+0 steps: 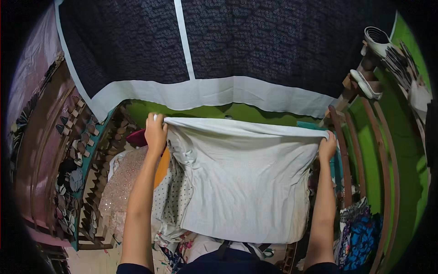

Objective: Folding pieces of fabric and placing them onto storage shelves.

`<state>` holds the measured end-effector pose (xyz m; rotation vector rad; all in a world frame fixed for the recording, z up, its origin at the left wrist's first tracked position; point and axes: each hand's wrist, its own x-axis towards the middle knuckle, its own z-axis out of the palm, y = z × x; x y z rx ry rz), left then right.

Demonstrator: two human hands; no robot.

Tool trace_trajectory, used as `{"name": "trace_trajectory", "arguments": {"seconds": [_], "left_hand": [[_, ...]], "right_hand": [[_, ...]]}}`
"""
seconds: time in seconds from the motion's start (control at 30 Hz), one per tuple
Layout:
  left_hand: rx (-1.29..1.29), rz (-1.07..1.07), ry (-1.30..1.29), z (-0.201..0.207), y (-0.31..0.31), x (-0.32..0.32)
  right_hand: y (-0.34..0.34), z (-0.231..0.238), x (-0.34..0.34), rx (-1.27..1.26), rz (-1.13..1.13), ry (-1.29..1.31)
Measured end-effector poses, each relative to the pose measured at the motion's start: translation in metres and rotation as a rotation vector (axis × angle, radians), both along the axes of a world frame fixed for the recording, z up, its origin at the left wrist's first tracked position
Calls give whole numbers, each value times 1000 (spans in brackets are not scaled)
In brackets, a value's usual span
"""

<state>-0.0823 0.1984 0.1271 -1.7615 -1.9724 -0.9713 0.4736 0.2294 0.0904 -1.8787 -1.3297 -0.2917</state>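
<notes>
A white cloth (242,178) is stretched between my two raised arms, its top edge folded over and its lower part hanging in creases toward my body. My left hand (156,132) is closed on the cloth's upper left corner. At the upper right corner, my right hand (326,147) grips the same edge. Beside my left forearm lie a white polka-dot cloth (172,194), a bit of orange fabric (162,169) and a sparkly beige garment (119,192). What lies behind the white cloth is hidden.
A dark patterned curtain (255,41) with a pale border hangs ahead. Racks of shoes (82,146) stand on the left. Wooden rails (381,150) run along the green wall on the right, with a blue floral fabric (362,239) below and white shoes (365,84) above.
</notes>
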Motion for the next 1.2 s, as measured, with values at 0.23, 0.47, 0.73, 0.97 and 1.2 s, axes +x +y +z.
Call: {"name": "trace_trajectory", "arguments": {"seconds": [0.23, 0.47, 0.73, 0.97, 1.2], "left_hand": [[-42, -221, -64, -17, -119, -22], [-160, -385, -52, -56, -200, -25], [47, -379, -253, -63, -258, -51], [-476, -361, 26, -138, -298, -27], [-1359, -256, 67, -156, -283, -15]], "right_hand": [[-136, -12, -11, 72, -65, 115], [-236, -48, -22, 24, 27, -49], [-317, -39, -44, 119, -138, -99], [-378, -146, -37, -392, -49, -275], [-353, -112, -45, -974, 104, -452]]}}
